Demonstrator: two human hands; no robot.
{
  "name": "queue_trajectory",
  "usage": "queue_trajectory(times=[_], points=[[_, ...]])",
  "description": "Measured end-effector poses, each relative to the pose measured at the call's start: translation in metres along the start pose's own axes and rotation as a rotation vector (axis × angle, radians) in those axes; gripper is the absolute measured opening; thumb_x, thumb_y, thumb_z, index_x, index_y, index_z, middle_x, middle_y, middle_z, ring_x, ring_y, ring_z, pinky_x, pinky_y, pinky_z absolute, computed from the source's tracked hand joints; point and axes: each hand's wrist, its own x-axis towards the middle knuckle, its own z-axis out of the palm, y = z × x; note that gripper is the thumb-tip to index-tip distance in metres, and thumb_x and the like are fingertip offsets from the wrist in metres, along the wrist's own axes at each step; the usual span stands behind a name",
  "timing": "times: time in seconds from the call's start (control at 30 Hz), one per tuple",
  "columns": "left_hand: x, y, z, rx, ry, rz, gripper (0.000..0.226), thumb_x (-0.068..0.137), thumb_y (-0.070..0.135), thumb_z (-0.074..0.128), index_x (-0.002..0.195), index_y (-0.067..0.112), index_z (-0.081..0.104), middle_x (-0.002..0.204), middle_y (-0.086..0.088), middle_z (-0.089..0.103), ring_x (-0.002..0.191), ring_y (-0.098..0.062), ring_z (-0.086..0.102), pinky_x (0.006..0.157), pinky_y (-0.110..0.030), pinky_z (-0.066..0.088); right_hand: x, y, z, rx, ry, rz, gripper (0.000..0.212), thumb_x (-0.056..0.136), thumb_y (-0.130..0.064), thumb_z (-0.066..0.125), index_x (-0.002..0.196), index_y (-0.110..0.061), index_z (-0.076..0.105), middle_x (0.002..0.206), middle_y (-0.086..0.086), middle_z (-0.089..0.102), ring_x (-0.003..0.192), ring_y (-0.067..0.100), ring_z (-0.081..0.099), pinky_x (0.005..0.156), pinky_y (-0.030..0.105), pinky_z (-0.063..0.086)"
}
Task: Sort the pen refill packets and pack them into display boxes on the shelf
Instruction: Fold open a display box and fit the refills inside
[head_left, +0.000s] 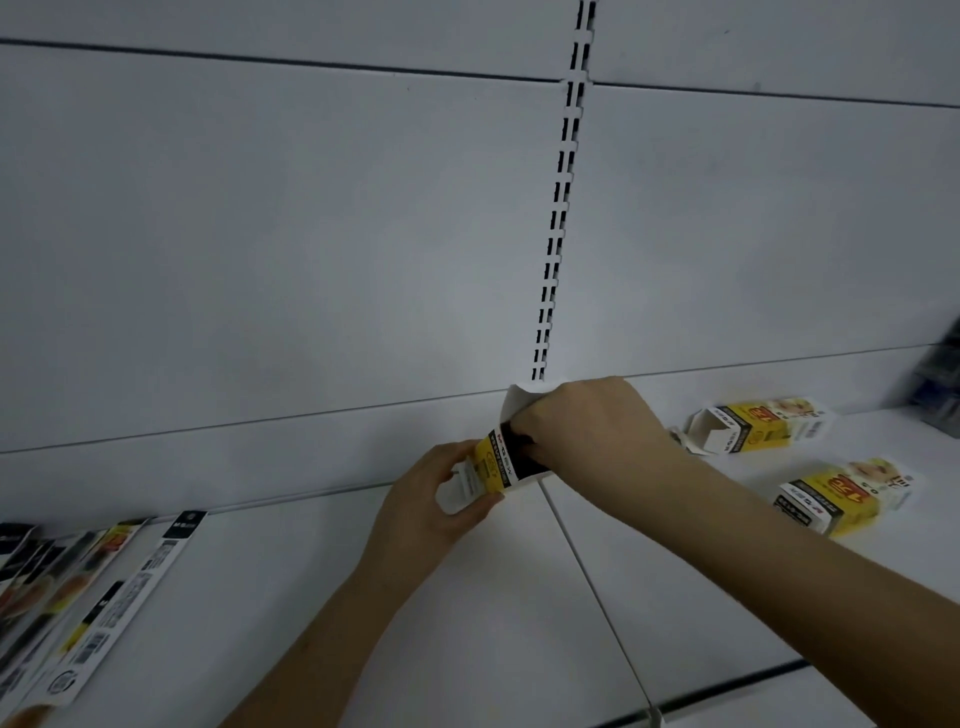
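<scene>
Both my hands hold one yellow, black and white display box just above the white shelf, near the back panel. My left hand grips its lower white end. My right hand is at its upper open end, fingers reaching into the dark opening beside the raised white flap. Several long pen refill packets lie fanned out on the shelf at the far left. Two more display boxes lie on their sides at the right, one open-ended and one nearer.
A slotted upright runs up the white back panel behind the held box. A seam splits the shelf below my right arm. A dark blurred object sits at the far right edge.
</scene>
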Motion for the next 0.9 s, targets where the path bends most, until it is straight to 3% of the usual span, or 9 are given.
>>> queue_trajectory(times=[0.03, 0.13, 0.23, 0.3, 0.43, 0.53, 0.63, 0.8, 0.9], points=[[0.0, -0.001, 0.0, -0.012, 0.014, 0.008, 0.048, 0.08, 0.031, 0.079, 0.125, 0.032, 0.06, 0.117, 0.021, 0.064, 0.111, -0.001, 0.06, 0.093, -0.016, 0.048, 0.002, 0.003, -0.005, -0.023, -0.002, -0.019, 0.008, 0.075, -0.031, 0.076, 0.077, -0.025, 0.072, 0.06, -0.005, 0.057, 0.05, 0.015, 0.052, 0.045, 0.018, 0.025], [0.001, -0.004, -0.001, -0.015, 0.046, 0.026, 0.049, 0.08, 0.029, 0.079, 0.125, 0.028, 0.061, 0.117, 0.018, 0.065, 0.11, -0.003, 0.062, 0.093, -0.02, 0.051, 0.001, 0.013, -0.012, 0.007, -0.081, -0.005, 0.023, 0.098, -0.031, 0.048, 0.112, -0.036, 0.066, 0.092, -0.006, 0.069, 0.08, 0.017, 0.064, 0.061, 0.026, 0.037], [-0.001, 0.0, 0.0, 0.0, 0.044, 0.037, 0.048, 0.078, 0.04, 0.076, 0.123, 0.031, 0.062, 0.114, 0.018, 0.065, 0.106, -0.004, 0.063, 0.09, -0.021, 0.053, 0.003, 0.005, 0.003, -0.061, -0.068, 0.038, 0.009, 0.073, -0.022, 0.077, 0.077, -0.026, 0.07, 0.063, -0.006, 0.063, 0.05, 0.014, 0.053, 0.05, 0.023, 0.037], [-0.002, 0.003, 0.001, 0.001, 0.055, 0.033, 0.048, 0.076, 0.046, 0.072, 0.121, 0.035, 0.061, 0.113, 0.019, 0.065, 0.104, -0.004, 0.064, 0.088, -0.02, 0.054, 0.006, 0.001, 0.011, -0.016, -0.103, 0.03, 0.031, 0.041, -0.013, 0.089, 0.047, -0.022, 0.06, 0.041, -0.007, 0.049, 0.032, 0.012, 0.044, 0.04, 0.017, 0.035], [-0.002, -0.002, -0.002, -0.016, 0.102, 0.009, 0.047, 0.078, 0.033, 0.08, 0.121, 0.037, 0.061, 0.113, 0.021, 0.065, 0.105, -0.002, 0.063, 0.086, -0.022, 0.055, -0.013, 0.005, -0.014, 0.22, 0.096, 0.067, 0.01, 0.086, -0.04, 0.066, 0.088, -0.03, 0.07, 0.079, -0.012, 0.068, 0.058, 0.005, 0.056, 0.051, 0.022, 0.044], [-0.002, -0.005, -0.005, -0.063, 0.18, -0.064, 0.042, 0.078, 0.032, 0.08, 0.117, 0.035, 0.064, 0.107, 0.02, 0.069, 0.101, -0.003, 0.066, 0.082, -0.027, 0.057, -0.041, 0.002, -0.009, 0.676, 0.474, 0.363, 0.023, 0.085, -0.047, 0.066, 0.104, -0.033, 0.064, 0.091, -0.022, 0.065, 0.068, 0.002, 0.059, 0.059, 0.011, 0.045], [-0.003, -0.002, -0.002, -0.057, 0.223, -0.103, 0.047, 0.073, 0.052, 0.078, 0.113, 0.03, 0.068, 0.102, 0.02, 0.07, 0.095, -0.001, 0.067, 0.075, -0.032, 0.059, -0.052, -0.032, 0.028, 1.003, 0.236, 0.454, 0.072, 0.072, -0.061, 0.071, 0.134, -0.034, 0.045, 0.117, -0.024, 0.058, 0.104, -0.006, 0.056, 0.084, 0.01, 0.047], [-0.008, 0.001, 0.007, 0.022, 0.185, -0.085, 0.047, 0.074, 0.045, 0.08, 0.115, 0.029, 0.062, 0.105, 0.019, 0.066, 0.098, 0.001, 0.063, 0.073, -0.028, 0.057, -0.038, -0.05, 0.065, 1.05, 0.324, 0.608, 0.048, 0.076, -0.036, 0.08, 0.113, -0.038, 0.049, 0.106, -0.025, 0.061, 0.102, -0.01, 0.057, 0.09, 0.014, 0.049], [-0.009, -0.001, 0.005, 0.05, 0.156, -0.062, 0.045, 0.075, 0.038, 0.08, 0.115, 0.029, 0.061, 0.104, 0.019, 0.065, 0.097, -0.001, 0.063, 0.073, -0.03, 0.058, -0.033, -0.044, 0.068, 1.073, 0.295, 0.585, 0.047, 0.075, -0.038, 0.08, 0.11, -0.039, 0.048, 0.103, -0.028, 0.06, 0.099, -0.014, 0.056, 0.084, 0.004, 0.045]])
